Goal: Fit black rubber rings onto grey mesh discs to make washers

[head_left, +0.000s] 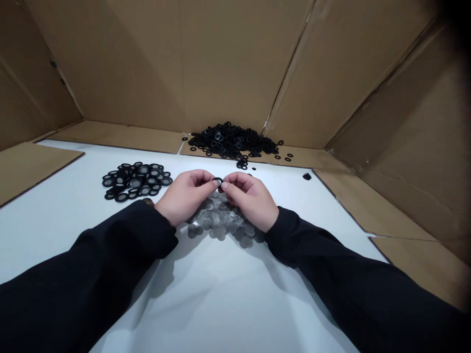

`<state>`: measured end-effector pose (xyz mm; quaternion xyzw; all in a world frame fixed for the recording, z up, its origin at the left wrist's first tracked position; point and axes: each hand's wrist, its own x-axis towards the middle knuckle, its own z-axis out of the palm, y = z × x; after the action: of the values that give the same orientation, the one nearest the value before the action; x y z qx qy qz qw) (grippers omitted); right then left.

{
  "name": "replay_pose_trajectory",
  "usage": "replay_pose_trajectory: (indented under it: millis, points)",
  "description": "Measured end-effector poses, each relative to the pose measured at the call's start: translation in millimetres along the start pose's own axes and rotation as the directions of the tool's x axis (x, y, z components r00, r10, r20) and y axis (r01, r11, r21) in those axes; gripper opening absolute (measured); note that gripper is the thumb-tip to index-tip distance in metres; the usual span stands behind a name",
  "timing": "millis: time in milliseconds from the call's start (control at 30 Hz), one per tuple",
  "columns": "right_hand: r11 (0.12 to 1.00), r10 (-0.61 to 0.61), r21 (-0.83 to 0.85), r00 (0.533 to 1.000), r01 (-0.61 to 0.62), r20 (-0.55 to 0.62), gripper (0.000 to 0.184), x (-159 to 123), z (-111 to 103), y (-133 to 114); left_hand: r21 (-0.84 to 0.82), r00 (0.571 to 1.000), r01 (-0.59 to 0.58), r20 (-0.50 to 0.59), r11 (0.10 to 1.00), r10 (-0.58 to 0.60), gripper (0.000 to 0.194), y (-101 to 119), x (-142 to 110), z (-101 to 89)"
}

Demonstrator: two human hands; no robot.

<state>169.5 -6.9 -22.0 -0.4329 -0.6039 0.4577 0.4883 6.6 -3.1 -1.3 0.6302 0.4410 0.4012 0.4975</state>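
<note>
My left hand [184,197] and my right hand [252,201] meet above the white table, their fingertips pinching a small black rubber ring [218,182] between them. Part of the ring is hidden by my fingers. Just below my hands and partly under them lies a loose spread of thin grey mesh discs [221,220]. Left of my left hand sits a group of black rings fitted with grey mesh centres [135,181]. Farther ahead is a heap of loose black rubber rings [231,141].
Brown cardboard panels [235,63] wall the back and sides of the white tabletop [221,299], with cardboard flaps along its edges. A few stray black rings lie near the heap, and a small black piece [306,176] rests toward the right.
</note>
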Motion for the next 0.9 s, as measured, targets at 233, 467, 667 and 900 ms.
replay_pose_trajectory:
  millis: [233, 467, 667, 900]
  points:
    - [0.991, -0.047, -0.124, 0.999, 0.048, 0.012, 0.014, -0.2, -2.1, 1.3, 0.101, 0.999, -0.013, 0.043, 0.995, 0.009, 0.017, 0.9, 0.0, -0.6]
    - [0.998, -0.013, -0.060, 0.999, 0.015, 0.041, 0.017, -1.6, -2.3, 1.9, 0.129, 0.997, -0.028, 0.081, 0.991, 0.018, 0.018, 0.5, -0.5, -2.4]
    - [1.000, 0.011, 0.014, 1.000, -0.011, 0.012, 0.017, -1.7, -1.0, 4.0, 0.138, 0.996, -0.017, 0.087, 0.990, 0.005, 0.018, 2.3, -0.5, -1.4]
    - [1.000, -0.014, -0.005, 1.000, 0.014, 0.015, 0.021, -2.5, -2.2, -1.1, 0.071, 0.998, -0.004, 0.061, 0.997, -0.001, 0.020, -2.3, 0.9, -3.3]
